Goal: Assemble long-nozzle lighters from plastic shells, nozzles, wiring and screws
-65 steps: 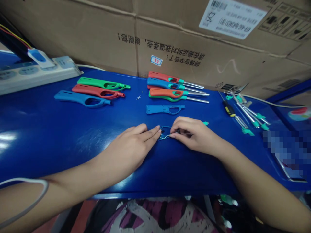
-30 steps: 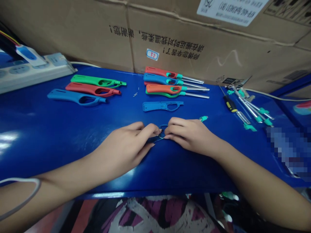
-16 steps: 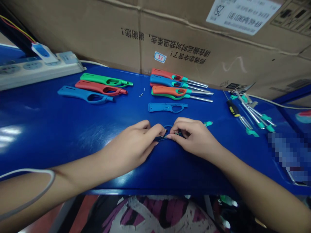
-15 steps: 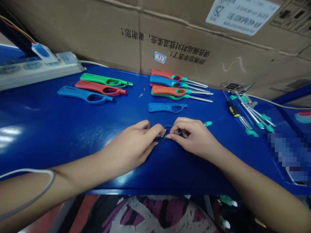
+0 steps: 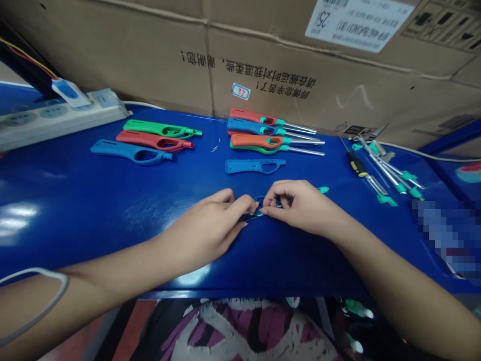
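Note:
My left hand (image 5: 216, 220) is closed on a blue lighter casing half (image 5: 260, 198), low over the blue table; most of the casing is hidden under my fingers. My right hand (image 5: 300, 206) pinches at the casing's handle loop, fingertips almost meeting those of the left. A thin pale line, like a wire, shows by these fingertips, but what the right hand grips is too small to make out. A teal tip (image 5: 323, 189) sticks out behind my right hand. Just beyond both hands lies another blue casing half (image 5: 244, 166), inner side up.
Several lighters with metal tubes (image 5: 259, 133) lie stacked at the back. Green, red and blue casings (image 5: 143, 153) lie left, with tiny screws (image 5: 214, 149) between. A screwdriver (image 5: 356, 164) and metal tubes (image 5: 391, 173) lie right. Behind stand a power strip (image 5: 41, 118) and cardboard box (image 5: 150, 55).
The camera view has shifted slightly. My right fingertips have moved a little at the casing's loop, and more of the loop shows between my hands. The left hand keeps its hold.

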Tool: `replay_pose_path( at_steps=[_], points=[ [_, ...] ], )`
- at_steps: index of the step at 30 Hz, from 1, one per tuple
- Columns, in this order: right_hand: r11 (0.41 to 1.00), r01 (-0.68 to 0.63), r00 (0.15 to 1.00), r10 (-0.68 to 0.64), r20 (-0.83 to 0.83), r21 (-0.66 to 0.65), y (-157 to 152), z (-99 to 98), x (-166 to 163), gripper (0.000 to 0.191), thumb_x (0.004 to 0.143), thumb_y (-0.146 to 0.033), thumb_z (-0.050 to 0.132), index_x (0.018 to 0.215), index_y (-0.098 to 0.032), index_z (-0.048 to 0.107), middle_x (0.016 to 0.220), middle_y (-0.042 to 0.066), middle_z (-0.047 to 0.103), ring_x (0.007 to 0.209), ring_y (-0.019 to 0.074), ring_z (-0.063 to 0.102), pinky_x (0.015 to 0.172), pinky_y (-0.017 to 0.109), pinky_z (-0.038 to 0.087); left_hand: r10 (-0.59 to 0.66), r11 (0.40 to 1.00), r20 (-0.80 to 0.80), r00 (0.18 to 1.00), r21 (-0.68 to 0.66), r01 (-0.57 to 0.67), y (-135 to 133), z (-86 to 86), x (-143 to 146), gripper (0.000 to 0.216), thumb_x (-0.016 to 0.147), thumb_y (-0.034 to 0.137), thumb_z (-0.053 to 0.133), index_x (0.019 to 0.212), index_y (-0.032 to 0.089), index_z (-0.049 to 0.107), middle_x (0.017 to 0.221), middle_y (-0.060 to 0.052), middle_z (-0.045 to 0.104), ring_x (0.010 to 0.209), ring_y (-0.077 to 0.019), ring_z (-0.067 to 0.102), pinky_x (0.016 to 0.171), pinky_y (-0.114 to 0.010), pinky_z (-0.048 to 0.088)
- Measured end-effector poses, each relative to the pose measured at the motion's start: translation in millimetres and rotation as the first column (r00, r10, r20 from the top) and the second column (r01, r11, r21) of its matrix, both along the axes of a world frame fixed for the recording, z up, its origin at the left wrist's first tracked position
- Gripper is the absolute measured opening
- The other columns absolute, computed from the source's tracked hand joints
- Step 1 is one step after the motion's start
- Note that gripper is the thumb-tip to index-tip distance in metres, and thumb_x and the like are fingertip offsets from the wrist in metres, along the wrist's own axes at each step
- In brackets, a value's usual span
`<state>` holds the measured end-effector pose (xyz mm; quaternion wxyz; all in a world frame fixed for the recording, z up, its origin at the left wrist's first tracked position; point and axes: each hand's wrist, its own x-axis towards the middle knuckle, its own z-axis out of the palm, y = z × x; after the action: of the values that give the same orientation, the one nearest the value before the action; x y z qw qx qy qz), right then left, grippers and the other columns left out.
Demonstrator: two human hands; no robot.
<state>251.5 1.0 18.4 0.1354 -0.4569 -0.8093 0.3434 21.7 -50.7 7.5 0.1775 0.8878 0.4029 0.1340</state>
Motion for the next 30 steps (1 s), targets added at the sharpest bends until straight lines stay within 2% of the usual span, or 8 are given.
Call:
replay_pose_path(
  at_steps=[3,7,11,13,18,22,27,30],
  points=[
    [0.995,-0.046,0.999,0.045,0.016,0.086,-3.5,-0.2,-0.8,0.005,0.082,-0.015,0.067,0.082,-0.019,0.07,0.081,-0.002,0.065,0.057,0.0064,0.045,0.057,0.022,0.036,-0.009,1.0,-0.007,1.0,0.018,0.009,-0.4,0.4,0.0,0.022,0.097,0.016,0.049,0.118,0.017,0.057,0.096,-0.009,0.067,0.094,-0.0252,0.059,0.075,-0.035,0.05],
    [0.989,-0.122,0.993,0.121,0.01,0.083,-4.2,0.7,1.9,0.006,0.087,-0.016,0.065,0.085,-0.019,0.07,0.082,-0.003,0.065,0.056,0.0061,0.043,0.057,0.022,0.035,-0.028,0.999,0.012,1.0,0.022,0.027,1.8,0.1,-1.4,0.024,0.098,0.016,0.05,0.12,0.019,0.059,0.091,-0.007,0.066,0.09,-0.0237,0.059,0.075,-0.034,0.049],
    [0.987,-0.149,0.988,0.151,-0.031,0.051,-2.6,1.2,6.2,0.006,0.088,-0.018,0.069,0.083,-0.019,0.072,0.081,-0.003,0.065,0.057,0.0065,0.045,0.056,0.022,0.037,-0.032,0.999,0.084,0.996,-0.041,0.035,5.7,-0.2,-4.0,0.027,0.097,0.018,0.055,0.123,0.022,0.055,0.106,-0.005,0.068,0.1,-0.0221,0.06,0.084,-0.034,0.05],
    [0.985,-0.147,0.987,0.152,-0.044,0.092,-2.9,1.4,7.0,0.006,0.088,-0.017,0.07,0.083,-0.018,0.074,0.081,-0.001,0.066,0.062,0.0076,0.052,0.059,0.022,0.04,-0.007,0.997,0.134,0.991,-0.072,0.017,7.1,-0.4,-4.7,0.028,0.095,0.018,0.059,0.123,0.022,0.053,0.114,-0.004,0.066,0.106,-0.0208,0.06,0.089,-0.033,0.05],
    [0.93,-0.277,0.959,0.283,0.008,0.241,-6.2,2.6,7.3,0.012,0.092,-0.013,0.064,0.091,-0.017,0.076,0.095,0.004,0.07,0.086,0.0137,0.066,0.077,0.025,0.047,0.022,0.996,0.184,0.983,-0.095,-0.004,8.3,-2.3,-4.8,0.028,0.094,0.019,0.062,0.12,0.023,0.051,0.114,-0.002,0.065,0.11,-0.0192,0.061,0.092,-0.031,0.05],
    [0.892,-0.321,0.947,0.294,0.13,0.317,-9.8,2.4,7.9,0.015,0.095,-0.016,0.06,0.095,-0.017,0.075,0.096,0.004,0.07,0.085,0.0156,0.066,0.074,0.026,0.047,0.02,0.995,0.203,0.979,-0.1,0.0,8.8,-2.5,-5.0,0.027,0.094,0.018,0.062,0.118,0.023,0.052,0.114,-0.001,0.064,0.11,-0.018,0.061,0.094,-0.03,0.05],
    [0.79,-0.418,0.906,0.322,0.275,0.449,-15.1,0.8,8.6,0.021,0.1,-0.019,0.052,0.1,-0.017,0.073,0.099,0.006,0.071,0.087,0.0181,0.068,0.071,0.029,0.046,0.016,0.994,0.187,0.982,-0.105,0.004,9.1,-1.1,-4.6,0.027,0.093,0.017,0.061,0.119,0.024,0.053,0.113,-0.001,0.065,0.109,-0.0182,0.061,0.093,-0.031,0.051],
    [0.819,-0.391,0.917,0.309,0.251,0.42,-15.8,0.1,8.6,0.019,0.099,-0.02,0.054,0.098,-0.016,0.072,0.098,0.005,0.072,0.088,0.018,0.069,0.074,0.028,0.048,0.023,0.995,0.183,0.983,-0.099,-0.005,9.1,-1.0,-4.0,0.027,0.093,0.017,0.062,0.118,0.023,0.054,0.112,-0.001,0.066,0.109,-0.0183,0.061,0.093,-0.031,0.051]
  ],
)
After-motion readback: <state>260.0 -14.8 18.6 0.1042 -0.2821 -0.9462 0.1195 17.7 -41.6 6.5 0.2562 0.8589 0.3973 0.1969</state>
